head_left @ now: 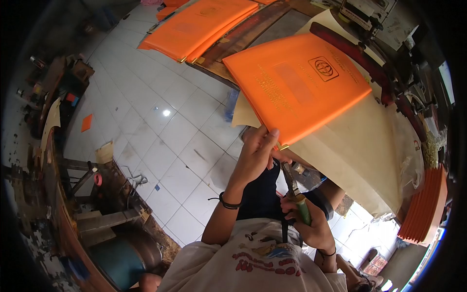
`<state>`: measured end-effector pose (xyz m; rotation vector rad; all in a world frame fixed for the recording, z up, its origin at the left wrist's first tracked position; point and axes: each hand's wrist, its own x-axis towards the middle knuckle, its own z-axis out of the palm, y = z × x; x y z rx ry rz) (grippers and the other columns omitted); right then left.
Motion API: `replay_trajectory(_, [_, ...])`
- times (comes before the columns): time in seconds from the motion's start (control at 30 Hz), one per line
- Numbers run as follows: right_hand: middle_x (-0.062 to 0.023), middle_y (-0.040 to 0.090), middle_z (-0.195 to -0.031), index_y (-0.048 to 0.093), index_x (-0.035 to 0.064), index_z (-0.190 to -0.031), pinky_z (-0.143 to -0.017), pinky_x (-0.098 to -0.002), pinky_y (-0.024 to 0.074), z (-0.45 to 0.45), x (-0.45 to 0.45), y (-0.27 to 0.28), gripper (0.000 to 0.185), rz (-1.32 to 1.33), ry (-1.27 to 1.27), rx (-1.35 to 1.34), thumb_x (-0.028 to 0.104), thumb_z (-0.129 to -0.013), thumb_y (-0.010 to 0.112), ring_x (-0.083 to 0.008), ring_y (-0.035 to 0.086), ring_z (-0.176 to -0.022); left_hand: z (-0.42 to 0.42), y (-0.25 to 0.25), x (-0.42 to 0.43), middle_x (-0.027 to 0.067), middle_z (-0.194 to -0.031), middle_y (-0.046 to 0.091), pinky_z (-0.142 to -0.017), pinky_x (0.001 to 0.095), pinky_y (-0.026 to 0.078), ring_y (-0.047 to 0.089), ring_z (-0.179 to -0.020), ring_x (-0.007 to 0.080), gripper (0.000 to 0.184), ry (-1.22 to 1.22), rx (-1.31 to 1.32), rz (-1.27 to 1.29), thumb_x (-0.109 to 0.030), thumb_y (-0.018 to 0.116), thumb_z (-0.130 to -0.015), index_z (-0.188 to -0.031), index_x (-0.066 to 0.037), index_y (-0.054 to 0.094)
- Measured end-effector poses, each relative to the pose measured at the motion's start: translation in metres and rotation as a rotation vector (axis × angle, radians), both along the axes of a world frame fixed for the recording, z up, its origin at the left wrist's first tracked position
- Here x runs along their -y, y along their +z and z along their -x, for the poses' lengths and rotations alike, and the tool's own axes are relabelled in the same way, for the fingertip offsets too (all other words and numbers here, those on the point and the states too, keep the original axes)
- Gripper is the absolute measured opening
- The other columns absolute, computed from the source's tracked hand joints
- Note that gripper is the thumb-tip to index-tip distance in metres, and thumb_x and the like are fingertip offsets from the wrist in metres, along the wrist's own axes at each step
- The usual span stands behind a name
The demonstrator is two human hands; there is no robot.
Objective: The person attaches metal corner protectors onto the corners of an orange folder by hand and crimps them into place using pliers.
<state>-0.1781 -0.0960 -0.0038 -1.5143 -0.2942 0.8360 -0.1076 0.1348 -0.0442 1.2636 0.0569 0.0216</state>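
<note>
My left hand point(259, 151) pinches the near corner of an orange folder point(296, 87) that has gold print and an emblem on its cover. A small gold metal corner piece point(282, 146) sits on that corner, just beside my thumb. My right hand point(311, 219) is closed round the green handle of a metal hand tool point(292, 187). The tool's head points up toward the folder's corner, a little below it. The folder lies tilted over a sheet of tan paper point(350, 141).
More orange folders point(199, 24) lie on a wooden table at the top. A stack of orange covers point(425, 209) stands at the right. Dark machinery parts point(379, 73) are at the upper right. A wooden bench and a green drum point(116, 263) are at lower left, beside the tiled floor point(170, 146).
</note>
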Motion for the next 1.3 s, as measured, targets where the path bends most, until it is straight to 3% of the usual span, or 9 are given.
replay_trajectory(0.07, [-0.0169, 0.059, -0.133, 0.044, -0.0072, -0.139, -0.098, -0.0343, 0.0485, 0.000, -0.001, 0.003, 0.068, 0.025, 0.000, 0.009, -0.015, -0.071, 0.042, -0.0231, 0.060, -0.118, -0.002, 0.004, 0.004, 0.0018, -0.074, 0.055, -0.035, 0.0168, 0.039, 0.075, -0.068, 0.0243, 0.039, 0.063, 0.035, 0.011, -0.032, 0.047, -0.107, -0.111, 0.005, 0.057])
replay_trajectory(0.17, [-0.0163, 0.058, -0.134, 0.050, -0.0059, -0.134, -0.099, -0.0347, 0.0480, -0.005, -0.003, 0.006, 0.065, 0.054, 0.017, 0.057, -0.014, -0.070, 0.043, -0.0244, 0.059, -0.120, 0.001, 0.007, 0.002, 0.0013, -0.073, 0.053, -0.042, 0.0181, 0.040, 0.072, -0.064, 0.0155, 0.037, 0.038, -0.046, -0.030, -0.031, 0.048, -0.107, -0.111, 0.004, 0.058])
replay_trajectory(0.23, [-0.0159, 0.057, -0.134, 0.054, -0.0050, -0.131, -0.099, -0.0349, 0.0479, -0.008, -0.004, 0.008, 0.063, 0.068, 0.012, 0.066, -0.014, -0.070, 0.043, -0.0250, 0.058, -0.121, -0.002, -0.005, 0.002, 0.0005, -0.073, 0.053, -0.049, 0.0200, 0.041, 0.062, -0.063, 0.0108, 0.034, 0.085, 0.033, -0.146, -0.030, 0.050, -0.106, -0.111, 0.003, 0.058])
replay_trajectory(0.4, [-0.0160, 0.057, -0.134, 0.056, -0.0049, -0.128, -0.099, -0.0349, 0.0481, -0.013, -0.009, 0.010, 0.061, 0.085, -0.012, 0.066, -0.013, -0.069, 0.044, -0.0252, 0.059, -0.120, -0.001, -0.007, 0.005, -0.0010, -0.074, 0.053, -0.061, 0.0232, 0.041, 0.045, -0.065, 0.0070, 0.029, 0.121, 0.046, -0.167, -0.027, 0.054, -0.105, -0.110, 0.002, 0.060])
replay_trajectory(0.8, [-0.0139, 0.060, -0.128, 0.058, -0.0040, -0.126, -0.092, -0.0317, 0.0490, -0.016, -0.016, 0.015, 0.058, 0.127, -0.042, 0.031, -0.011, -0.070, 0.046, -0.0206, 0.060, -0.109, 0.001, -0.001, 0.002, -0.0015, -0.080, 0.057, -0.063, 0.0218, 0.043, 0.052, -0.071, 0.0046, 0.026, 0.051, 0.009, -0.085, -0.025, 0.054, -0.105, -0.109, 0.000, 0.061])
replay_trajectory(1.1, [-0.0102, 0.057, -0.102, 0.061, -0.0022, -0.120, -0.085, -0.0298, 0.0472, -0.023, -0.022, 0.028, 0.051, 0.288, -0.017, 0.070, -0.010, -0.071, 0.049, -0.0197, 0.057, -0.094, 0.002, 0.003, -0.001, -0.0021, -0.080, 0.057, -0.062, 0.0210, 0.041, 0.050, -0.070, 0.0036, 0.024, 0.027, 0.063, -0.101, -0.023, 0.056, -0.104, -0.107, 0.000, 0.061])
replay_trajectory(1.3, [-0.0079, 0.057, -0.092, 0.062, -0.0016, -0.120, -0.084, -0.0294, 0.0464, -0.027, -0.015, 0.024, 0.050, 0.240, -0.026, -0.005, -0.007, -0.072, 0.052, -0.0185, 0.055, -0.091, 0.002, 0.002, -0.003, -0.0025, -0.079, 0.056, -0.059, 0.0203, 0.038, 0.047, -0.068, 0.0032, 0.024, 0.013, 0.059, -0.086, -0.024, 0.057, -0.103, -0.107, 0.000, 0.061])
